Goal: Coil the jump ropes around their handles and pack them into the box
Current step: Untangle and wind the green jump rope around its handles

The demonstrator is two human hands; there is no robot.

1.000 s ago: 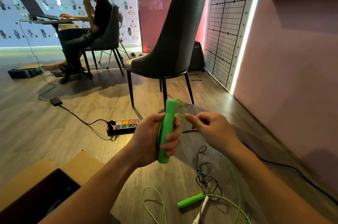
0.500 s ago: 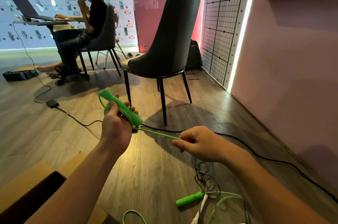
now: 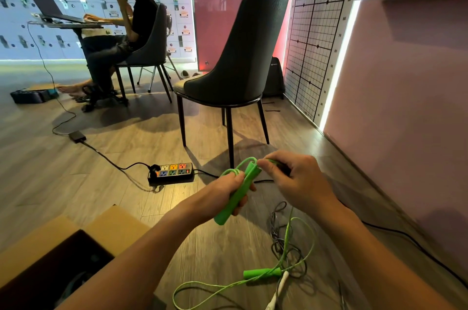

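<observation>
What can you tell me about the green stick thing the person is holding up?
It is a bright green jump rope handle, a smooth round bar that looks like foam or rubber. The left hand grips its middle, tilting it with the top leaning right. Thin green rope loops around its top end, where the right hand pinches the rope. The rest of the rope trails to the floor.
</observation>
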